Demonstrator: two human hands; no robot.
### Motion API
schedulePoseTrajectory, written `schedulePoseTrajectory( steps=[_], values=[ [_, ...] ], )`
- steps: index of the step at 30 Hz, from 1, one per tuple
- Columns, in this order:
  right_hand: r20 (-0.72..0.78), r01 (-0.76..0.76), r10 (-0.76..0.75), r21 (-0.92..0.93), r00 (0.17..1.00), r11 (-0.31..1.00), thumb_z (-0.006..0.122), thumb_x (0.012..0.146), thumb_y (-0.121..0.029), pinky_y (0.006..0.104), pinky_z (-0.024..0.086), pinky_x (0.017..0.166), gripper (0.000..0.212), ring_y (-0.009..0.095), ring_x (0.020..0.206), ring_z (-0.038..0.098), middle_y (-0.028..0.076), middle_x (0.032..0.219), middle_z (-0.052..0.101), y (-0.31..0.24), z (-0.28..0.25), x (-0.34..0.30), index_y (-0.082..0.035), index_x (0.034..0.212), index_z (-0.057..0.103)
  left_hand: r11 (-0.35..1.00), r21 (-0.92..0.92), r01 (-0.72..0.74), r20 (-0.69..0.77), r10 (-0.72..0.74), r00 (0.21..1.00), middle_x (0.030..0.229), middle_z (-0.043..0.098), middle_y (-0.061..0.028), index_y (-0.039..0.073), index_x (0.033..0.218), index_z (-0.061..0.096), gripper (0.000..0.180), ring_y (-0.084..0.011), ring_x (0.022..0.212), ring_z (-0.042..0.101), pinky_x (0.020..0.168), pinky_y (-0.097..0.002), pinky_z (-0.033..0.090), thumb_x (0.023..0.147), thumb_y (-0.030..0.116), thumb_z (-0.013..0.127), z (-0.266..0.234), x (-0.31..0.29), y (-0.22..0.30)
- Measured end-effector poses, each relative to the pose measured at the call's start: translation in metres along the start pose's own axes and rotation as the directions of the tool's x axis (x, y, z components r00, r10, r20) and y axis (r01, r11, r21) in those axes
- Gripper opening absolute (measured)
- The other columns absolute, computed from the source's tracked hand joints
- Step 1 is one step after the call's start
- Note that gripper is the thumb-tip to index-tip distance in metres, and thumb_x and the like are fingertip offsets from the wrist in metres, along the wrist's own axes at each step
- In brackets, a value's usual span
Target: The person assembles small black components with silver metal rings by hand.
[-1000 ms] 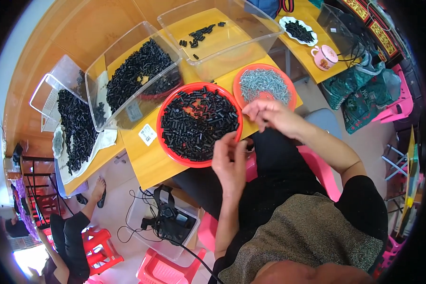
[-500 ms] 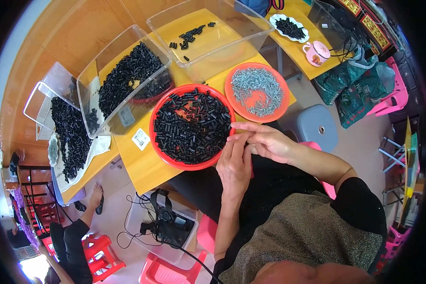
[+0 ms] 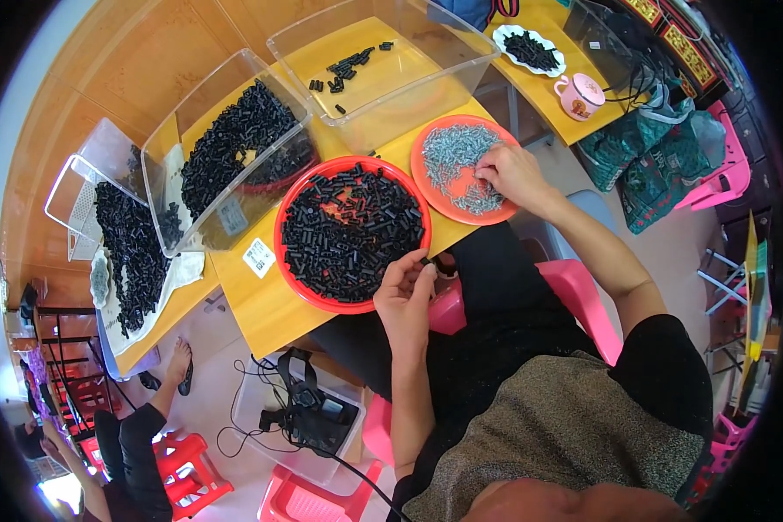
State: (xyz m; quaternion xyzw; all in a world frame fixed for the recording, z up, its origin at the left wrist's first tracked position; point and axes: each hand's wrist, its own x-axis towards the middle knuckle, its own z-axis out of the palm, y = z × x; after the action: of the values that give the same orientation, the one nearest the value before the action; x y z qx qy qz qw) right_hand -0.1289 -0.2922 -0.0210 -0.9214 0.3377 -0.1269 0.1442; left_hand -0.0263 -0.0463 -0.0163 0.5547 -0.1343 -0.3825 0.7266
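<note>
My left hand [image 3: 404, 294] is over the near right rim of a red basin [image 3: 280, 261], thumb and fingers closed on a small black cylindrical piece [image 3: 425, 261]. Many similar black pieces [image 3: 352, 248] fill the basin, with a patch of its red bottom bare. My right hand [image 3: 515, 177] reaches over an orange-red plate [image 3: 435, 200] heaped with small silvery screws [image 3: 461, 146]. Its thumb and fingertips are pinched together among the screws; whatever is between them is too small to make out.
Clear bins [image 3: 231, 213] with black pieces stand behind and left of the basin. More pieces lie on a white cloth [image 3: 178, 274]. Far right are a white dish [image 3: 500, 39] and a pink mug [image 3: 581, 97]. A person's leg [image 3: 161, 396] shows at lower left.
My right hand has left my other hand and moved up and right onto the screw plate. My left hand has shifted slightly left and down, its black piece now showing.
</note>
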Motion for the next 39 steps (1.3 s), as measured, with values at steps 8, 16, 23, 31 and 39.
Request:
schedulePoseTrajectory(
  steps=[8, 16, 23, 31, 39],
  values=[
    [0.098, 0.114, -0.105, -0.094, 0.99, 0.989, 0.063, 0.077, -0.016, 0.0419, 0.048, 0.067, 0.012, 0.031, 0.077, 0.062, 0.011, 0.081, 0.064, -0.015, 0.001, 0.004, -0.005, 0.076, 0.067, 0.977, -0.2, 0.077, 0.045, -0.07, 0.997, 0.082, 0.063, -0.0034, 0.0, 0.105, 0.062, 0.021, -0.008, 0.071, 0.058, 0.062, -0.0177, 0.043, 0.084, 0.002, 0.061, -0.007, 0.006, -0.01],
    [0.154, 0.04, -0.057, 0.112, 0.986, 0.993, 0.064, 0.071, -0.015, 0.0404, 0.05, 0.063, 0.014, 0.031, 0.069, 0.064, 0.016, 0.071, 0.065, -0.014, -0.002, 0.009, -0.002, 0.075, 0.067, 0.944, -0.303, 0.131, 0.045, -0.123, 0.991, 0.084, 0.063, -0.0047, -0.002, 0.107, 0.059, 0.022, -0.009, 0.072, 0.058, 0.064, -0.0186, 0.044, 0.086, 0.003, 0.059, -0.012, 0.007, -0.007],
    [0.028, -0.074, 0.069, 0.44, 0.997, 0.895, 0.067, 0.07, -0.011, 0.033, 0.05, 0.059, 0.012, 0.023, 0.061, 0.064, 0.013, 0.068, 0.065, -0.004, -0.011, 0.011, 0.0, 0.075, 0.066, 0.909, -0.39, 0.15, 0.067, -0.134, 0.989, 0.084, 0.062, -0.0042, -0.001, 0.108, 0.058, 0.021, -0.0092, 0.073, 0.057, 0.065, -0.0195, 0.044, 0.088, 0.005, 0.058, -0.017, 0.008, -0.01],
    [0.056, 0.104, -0.11, 0.104, 0.992, 0.989, 0.065, 0.074, -0.009, 0.0399, 0.048, 0.067, 0.006, 0.03, 0.077, 0.062, 0.012, 0.078, 0.063, -0.002, -0.007, 0.009, -0.004, 0.076, 0.066, 0.894, -0.417, 0.162, 0.078, -0.143, 0.987, 0.085, 0.062, -0.0042, 0.001, 0.109, 0.057, 0.021, -0.0107, 0.074, 0.058, 0.068, -0.021, 0.045, 0.089, 0.008, 0.056, -0.018, 0.009, -0.009],
    [0.153, 0.522, -0.5, -0.267, 0.853, 0.81, 0.058, 0.074, -0.007, 0.0407, 0.048, 0.063, 0.008, 0.032, 0.072, 0.06, 0.016, 0.08, 0.054, 0.004, -0.002, 0.015, 0.0, 0.07, 0.059, 0.853, -0.494, 0.17, 0.069, -0.156, 0.985, 0.084, 0.061, -0.0036, 0.001, 0.107, 0.058, 0.019, -0.0088, 0.072, 0.057, 0.066, -0.019, 0.045, 0.089, 0.007, 0.057, -0.018, 0.009, -0.006]
  ],
)
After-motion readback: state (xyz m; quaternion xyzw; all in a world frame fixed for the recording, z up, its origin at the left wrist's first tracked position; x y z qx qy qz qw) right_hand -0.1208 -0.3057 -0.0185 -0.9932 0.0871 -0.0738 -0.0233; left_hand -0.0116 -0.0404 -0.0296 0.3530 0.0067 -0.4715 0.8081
